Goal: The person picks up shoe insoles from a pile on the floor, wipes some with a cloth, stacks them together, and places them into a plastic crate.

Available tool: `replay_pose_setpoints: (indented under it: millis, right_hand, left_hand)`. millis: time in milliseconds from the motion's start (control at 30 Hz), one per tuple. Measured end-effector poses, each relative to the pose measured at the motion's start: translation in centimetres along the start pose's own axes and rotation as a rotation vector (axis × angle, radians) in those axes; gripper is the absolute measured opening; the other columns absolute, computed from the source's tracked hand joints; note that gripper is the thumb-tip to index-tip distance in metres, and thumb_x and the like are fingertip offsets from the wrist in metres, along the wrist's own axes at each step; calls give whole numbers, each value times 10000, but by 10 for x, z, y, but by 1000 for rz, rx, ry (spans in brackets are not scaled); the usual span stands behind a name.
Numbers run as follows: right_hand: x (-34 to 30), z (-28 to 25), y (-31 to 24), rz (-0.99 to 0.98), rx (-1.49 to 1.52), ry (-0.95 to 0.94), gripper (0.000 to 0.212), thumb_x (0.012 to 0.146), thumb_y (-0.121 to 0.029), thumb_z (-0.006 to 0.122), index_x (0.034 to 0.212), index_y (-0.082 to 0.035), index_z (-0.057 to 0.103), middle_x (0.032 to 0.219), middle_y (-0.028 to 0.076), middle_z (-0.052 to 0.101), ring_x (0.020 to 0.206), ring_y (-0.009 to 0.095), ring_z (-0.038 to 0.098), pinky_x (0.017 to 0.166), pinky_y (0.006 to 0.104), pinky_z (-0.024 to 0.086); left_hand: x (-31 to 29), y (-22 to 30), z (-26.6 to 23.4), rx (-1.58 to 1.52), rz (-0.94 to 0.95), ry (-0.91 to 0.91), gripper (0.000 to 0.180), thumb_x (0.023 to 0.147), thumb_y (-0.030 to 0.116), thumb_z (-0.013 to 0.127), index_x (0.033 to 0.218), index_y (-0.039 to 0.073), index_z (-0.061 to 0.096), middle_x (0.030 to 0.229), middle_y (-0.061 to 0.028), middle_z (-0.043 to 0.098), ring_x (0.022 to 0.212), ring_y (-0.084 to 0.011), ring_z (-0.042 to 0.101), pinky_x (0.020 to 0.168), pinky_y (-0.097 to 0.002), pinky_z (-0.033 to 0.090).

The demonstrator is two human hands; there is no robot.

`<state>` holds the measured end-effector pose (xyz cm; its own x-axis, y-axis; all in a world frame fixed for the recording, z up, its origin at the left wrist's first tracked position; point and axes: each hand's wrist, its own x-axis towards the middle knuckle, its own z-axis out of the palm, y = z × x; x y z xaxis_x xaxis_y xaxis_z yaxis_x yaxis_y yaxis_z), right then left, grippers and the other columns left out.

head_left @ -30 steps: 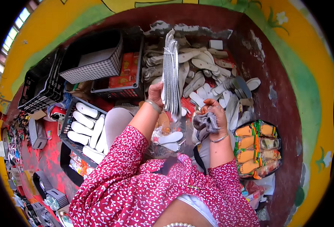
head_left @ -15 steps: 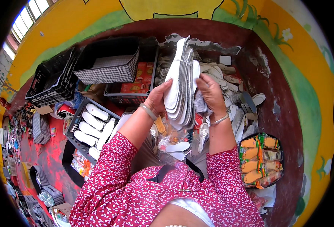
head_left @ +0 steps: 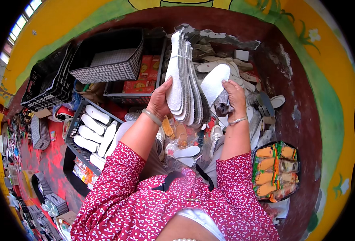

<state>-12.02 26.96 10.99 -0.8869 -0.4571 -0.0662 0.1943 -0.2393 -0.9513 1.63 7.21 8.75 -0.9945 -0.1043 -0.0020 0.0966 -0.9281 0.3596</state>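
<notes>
Though slightly aslant, insole bundle [head_left: 182,82] in left fingers [head_left: 166,85]

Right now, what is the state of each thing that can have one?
White and grey felt insole bundle: tied, in left hand
Flat white insole: loose, in right hand
Grey fuzzy material: bunched, in same hand
Black-lined houndstooth basket: open
Dark grey plastic crate: open, holding white insoles

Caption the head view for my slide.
Left hand holds tied insole bundle; right hand holds white insole and fuzzy grey item.
</notes>
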Motion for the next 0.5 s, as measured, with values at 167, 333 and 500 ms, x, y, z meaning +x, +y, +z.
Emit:
replay_pose_setpoints:
  millis: [167, 333, 500]
  right_hand:
    - [17, -20, 10, -292, -418, 410, 317, 795, -108, 644, 1087, -1, 589, 806, 62, 631, 754, 131, 575, 701, 252, 456]
    - [-8, 2, -10, -579, -718, 373, 262, 757, -117, 680, 996, -30, 617, 844, 78, 628, 762, 187, 595, 701, 273, 463]
    - [-26, 25, -14, -692, -826, 179, 153, 733, -86, 683, 870, -38, 636, 818, 84, 618, 740, 224, 597, 672, 294, 467]
  left_hand:
    - [2, -2, 2, 193, -79, 53, 458, 852, 253, 594, 1209, 6, 451, 1066, -133, 591, 940, -238, 604, 838, -380, 494]
    - [2, -13, 13, 403, -93, 93, 425, 848, 194, 612, 1201, 23, 448, 1025, -91, 592, 875, -182, 605, 773, -340, 509]
    - [1, -19, 13, 470, -137, 50, 464, 838, 198, 630, 1220, 20, 436, 1063, -78, 579, 913, -157, 589, 790, -309, 495]
